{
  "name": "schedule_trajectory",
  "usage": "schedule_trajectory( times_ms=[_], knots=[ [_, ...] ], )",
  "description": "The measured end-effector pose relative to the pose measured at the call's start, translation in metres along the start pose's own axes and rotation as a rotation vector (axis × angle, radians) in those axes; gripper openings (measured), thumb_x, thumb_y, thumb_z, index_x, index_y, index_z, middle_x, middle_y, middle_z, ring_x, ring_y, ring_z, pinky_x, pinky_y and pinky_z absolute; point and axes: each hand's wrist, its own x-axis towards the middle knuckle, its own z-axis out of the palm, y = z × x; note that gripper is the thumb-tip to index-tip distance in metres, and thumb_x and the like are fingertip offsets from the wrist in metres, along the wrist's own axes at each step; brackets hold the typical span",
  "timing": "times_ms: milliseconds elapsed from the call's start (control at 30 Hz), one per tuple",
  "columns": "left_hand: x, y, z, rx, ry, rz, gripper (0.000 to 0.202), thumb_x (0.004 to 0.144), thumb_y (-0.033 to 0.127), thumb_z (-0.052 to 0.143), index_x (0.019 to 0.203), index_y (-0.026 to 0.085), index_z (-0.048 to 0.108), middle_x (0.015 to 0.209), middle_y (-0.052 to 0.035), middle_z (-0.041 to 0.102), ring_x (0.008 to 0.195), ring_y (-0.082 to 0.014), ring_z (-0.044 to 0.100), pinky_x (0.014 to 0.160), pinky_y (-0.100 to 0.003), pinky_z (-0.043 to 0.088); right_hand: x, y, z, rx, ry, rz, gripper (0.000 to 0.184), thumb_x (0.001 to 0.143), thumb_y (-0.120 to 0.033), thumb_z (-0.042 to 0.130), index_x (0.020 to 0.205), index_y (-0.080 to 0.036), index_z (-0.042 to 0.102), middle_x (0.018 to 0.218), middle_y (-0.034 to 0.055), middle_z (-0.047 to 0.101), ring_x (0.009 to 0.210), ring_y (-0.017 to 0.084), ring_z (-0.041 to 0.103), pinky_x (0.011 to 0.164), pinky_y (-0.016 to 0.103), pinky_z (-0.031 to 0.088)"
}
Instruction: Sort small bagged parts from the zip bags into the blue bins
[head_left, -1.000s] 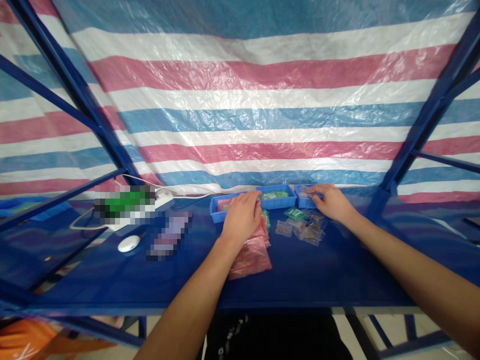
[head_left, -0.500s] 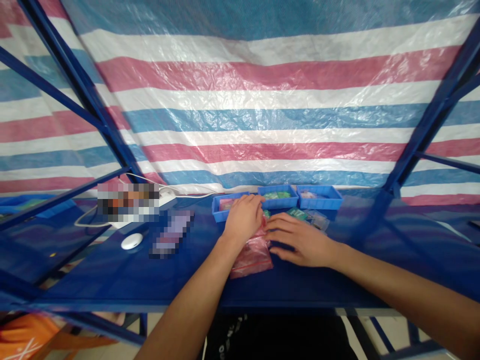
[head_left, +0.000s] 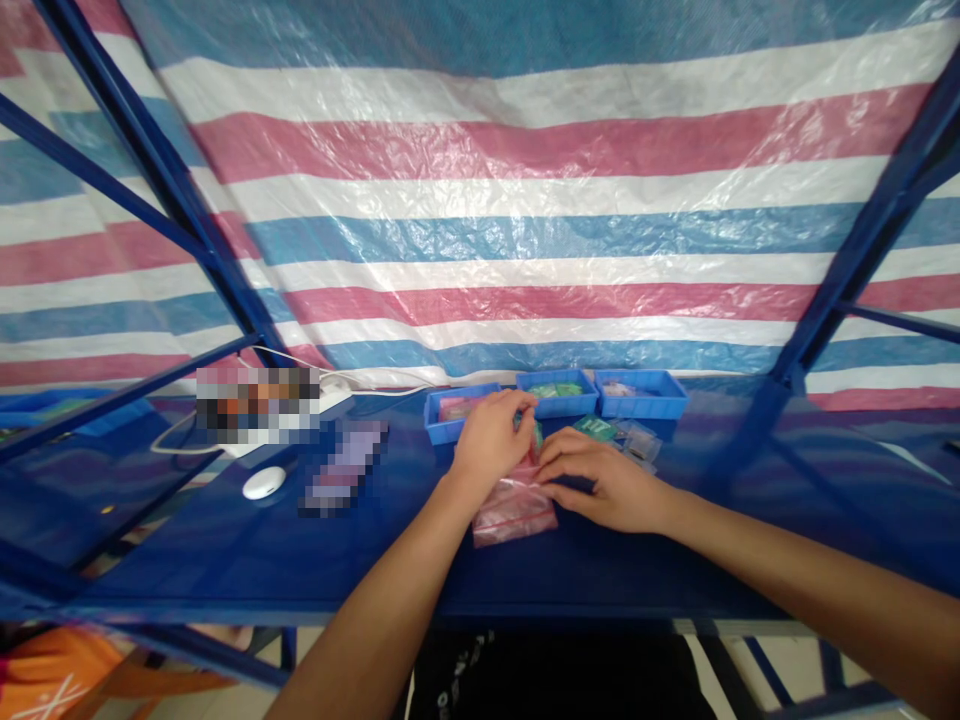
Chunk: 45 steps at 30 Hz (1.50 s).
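A pink see-through zip bag (head_left: 514, 518) lies on the blue table, its lower part flat towards me. My left hand (head_left: 491, 432) bends over the bag's far left part, fingers curled down on it. Something green and red (head_left: 536, 440) shows between my hands at the bag's far end; its kind is unclear. My right hand (head_left: 600, 480) closes its thumb and fingers on the bag's right edge. Just beyond that hand are a green packet (head_left: 596, 429) and some clear plastic packets (head_left: 637, 442).
Three blue bins stand at the back: a left bin (head_left: 442, 430) with pink packets, a middle bin (head_left: 559, 406) with green ones, a right bin (head_left: 643, 405) with pale ones. Further left are a white round case (head_left: 264, 483), a blurred flat object (head_left: 345, 468) and a white power strip (head_left: 330, 405).
The bag has shifted slightly right and away from me. My right hand's fingers have drawn in at its edge, and more of the green and red thing shows.
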Motion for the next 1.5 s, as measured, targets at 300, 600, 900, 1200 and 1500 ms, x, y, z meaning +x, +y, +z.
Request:
schedule_trajectory(
  times_ms=[300,600,900,1200,1500],
  knots=[
    [0.001,0.013,0.005,-0.424,-0.107,-0.088,0.029,0.096,0.041,0.069,0.113,0.019,0.076,0.103,-0.0081,0.081,0.093,-0.0228,0.076,0.079,-0.031,0.058,-0.015,0.040,-0.042,0.018,0.399,0.258,0.029,0.105,-0.042,0.058,0.124,-0.031,0.077,0.123,0.0093,0.070,0.117,0.029,0.066,0.103,0.047,0.053],
    [0.000,0.007,0.023,-0.587,-0.105,-0.141,0.026,0.094,0.034,0.073,0.113,0.018,0.075,0.105,-0.0086,0.080,0.094,-0.0211,0.076,0.083,-0.030,0.058,-0.009,0.036,-0.037,0.054,0.508,0.256,0.033,0.096,-0.045,0.071,0.126,-0.031,0.075,0.126,0.0089,0.068,0.123,0.030,0.063,0.105,0.047,0.052],
    [0.001,0.011,0.017,-0.588,-0.120,-0.128,0.025,0.094,0.036,0.072,0.111,0.018,0.075,0.106,-0.0089,0.080,0.096,-0.0220,0.076,0.086,-0.031,0.058,-0.013,0.046,-0.030,0.356,0.599,0.378,0.046,0.088,-0.044,0.081,0.131,-0.031,0.068,0.104,0.0051,0.077,0.096,0.024,0.073,0.091,0.041,0.060],
    [0.002,0.015,0.015,-0.598,-0.125,-0.160,0.028,0.092,0.043,0.074,0.102,0.017,0.080,0.101,-0.0073,0.081,0.089,-0.0215,0.073,0.082,-0.031,0.055,-0.007,0.033,-0.031,0.455,0.623,0.365,0.051,0.086,-0.048,0.083,0.130,-0.029,0.064,0.102,0.0040,0.076,0.096,0.021,0.073,0.091,0.038,0.061],
    [0.005,0.009,0.016,-0.861,-0.033,-0.295,0.036,0.084,0.046,0.082,0.103,0.016,0.077,0.100,-0.0074,0.080,0.088,-0.0188,0.072,0.083,-0.030,0.055,-0.007,0.037,-0.033,0.492,0.564,0.438,0.032,0.080,-0.051,0.087,0.091,-0.024,0.072,0.091,0.0027,0.079,0.083,0.022,0.074,0.085,0.039,0.061]
  ],
)
